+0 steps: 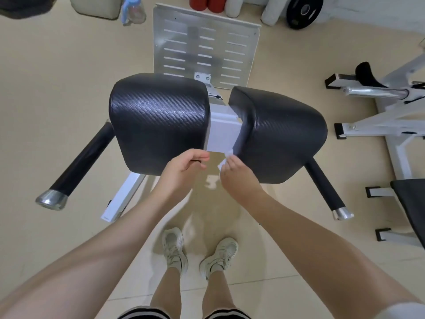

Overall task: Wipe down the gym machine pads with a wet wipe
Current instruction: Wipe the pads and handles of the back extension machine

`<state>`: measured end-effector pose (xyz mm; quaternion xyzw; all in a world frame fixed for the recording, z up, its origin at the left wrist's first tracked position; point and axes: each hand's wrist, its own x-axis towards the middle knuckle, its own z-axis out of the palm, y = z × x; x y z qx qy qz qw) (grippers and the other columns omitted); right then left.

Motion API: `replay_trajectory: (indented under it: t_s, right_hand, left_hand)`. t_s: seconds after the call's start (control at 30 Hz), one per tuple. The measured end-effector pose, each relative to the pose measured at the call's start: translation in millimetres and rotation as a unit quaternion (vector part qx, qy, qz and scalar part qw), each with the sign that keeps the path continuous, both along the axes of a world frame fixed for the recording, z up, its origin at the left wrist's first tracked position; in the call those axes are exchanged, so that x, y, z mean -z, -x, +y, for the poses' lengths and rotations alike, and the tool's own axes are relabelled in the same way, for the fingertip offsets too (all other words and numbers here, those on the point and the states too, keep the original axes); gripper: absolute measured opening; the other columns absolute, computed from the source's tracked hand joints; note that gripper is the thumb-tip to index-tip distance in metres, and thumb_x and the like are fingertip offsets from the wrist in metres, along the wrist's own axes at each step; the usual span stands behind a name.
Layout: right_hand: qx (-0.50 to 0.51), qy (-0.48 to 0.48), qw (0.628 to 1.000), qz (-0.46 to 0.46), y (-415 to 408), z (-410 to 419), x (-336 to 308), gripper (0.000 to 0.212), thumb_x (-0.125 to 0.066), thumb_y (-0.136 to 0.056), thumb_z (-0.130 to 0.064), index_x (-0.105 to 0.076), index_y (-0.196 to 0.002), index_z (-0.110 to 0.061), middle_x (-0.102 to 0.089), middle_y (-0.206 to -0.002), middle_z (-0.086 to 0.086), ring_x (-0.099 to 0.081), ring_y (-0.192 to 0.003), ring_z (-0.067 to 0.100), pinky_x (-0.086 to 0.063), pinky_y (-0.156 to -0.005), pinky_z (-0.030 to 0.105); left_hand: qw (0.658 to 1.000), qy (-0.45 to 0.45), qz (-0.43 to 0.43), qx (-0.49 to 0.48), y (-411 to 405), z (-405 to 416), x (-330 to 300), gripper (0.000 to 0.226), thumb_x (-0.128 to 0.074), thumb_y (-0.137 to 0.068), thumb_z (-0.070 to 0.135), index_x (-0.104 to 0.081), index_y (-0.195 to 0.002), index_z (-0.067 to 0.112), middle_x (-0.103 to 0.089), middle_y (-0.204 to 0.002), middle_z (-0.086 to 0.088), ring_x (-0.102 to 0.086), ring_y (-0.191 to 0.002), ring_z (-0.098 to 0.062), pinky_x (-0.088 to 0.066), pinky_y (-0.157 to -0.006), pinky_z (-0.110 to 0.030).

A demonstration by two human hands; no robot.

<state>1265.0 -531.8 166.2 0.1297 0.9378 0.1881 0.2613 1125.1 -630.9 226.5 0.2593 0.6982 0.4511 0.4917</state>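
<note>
While our right hand [238, 174] pinches the wet wipe [226, 158] beside the right pad [280, 132], our left hand [186, 168], curled empty, idles; the small wipe risks slipping.

- A black weight plate [304, 10] leans by the far wall.
- Two red rollers [207, 3] stand beside white ones [234, 6].
- A clear water bottle [134, 11] sits on the beige floor [57, 77].
- A white-framed bench [391, 107] stands at the right.
</note>
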Motion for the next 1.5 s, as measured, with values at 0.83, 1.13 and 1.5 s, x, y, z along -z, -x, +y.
replay_trajectory:
  t_s: [0.83, 1.13, 1.5]
  right_hand:
    - [0.670, 0.377, 0.370, 0.522, -227.8, 104.8, -105.1, 0.029, -0.061, -0.087, -0.019, -0.064, -0.058, -0.014, -0.058, -0.060, 0.000, -0.054, -0.061, 0.016, -0.042, -0.058, 0.022]
    - [0.547, 0.355, 0.633, 0.417, -240.6, 190.5, -38.5, 0.021, -0.047, -0.082, -0.001, -0.064, -0.092, -0.007, -0.064, -0.094, 0.009, -0.057, -0.084, 0.021, -0.042, -0.071, 0.024]
    - [0.456, 0.396, 0.695, 0.389, -173.5, 219.2, 31.8, 0.034, -0.042, -0.086, 0.000, -0.069, -0.106, -0.007, -0.068, -0.108, 0.009, -0.060, -0.102, 0.022, -0.034, -0.081, 0.013]
  left_hand:
    - [0.973, 0.082, 0.035, 0.212, -196.6, 113.1, -36.9, 0.020, -0.045, -0.094, 0.014, -0.061, -0.105, 0.018, -0.063, -0.097, 0.005, -0.059, -0.084, -0.008, -0.044, -0.072, -0.015]
    - [0.982, 0.178, -0.059, -0.027, -275.4, 162.9, 18.3, 0.046, -0.048, -0.095, 0.018, -0.038, -0.141, 0.019, -0.045, -0.139, -0.005, -0.049, -0.115, -0.017, -0.034, -0.099, -0.027]
    - [0.969, 0.131, -0.173, -0.120, -276.5, 180.0, 48.7, 0.051, -0.055, -0.091, 0.007, -0.041, -0.138, 0.020, -0.056, -0.088, -0.005, -0.061, -0.074, -0.012, -0.055, -0.066, -0.018]
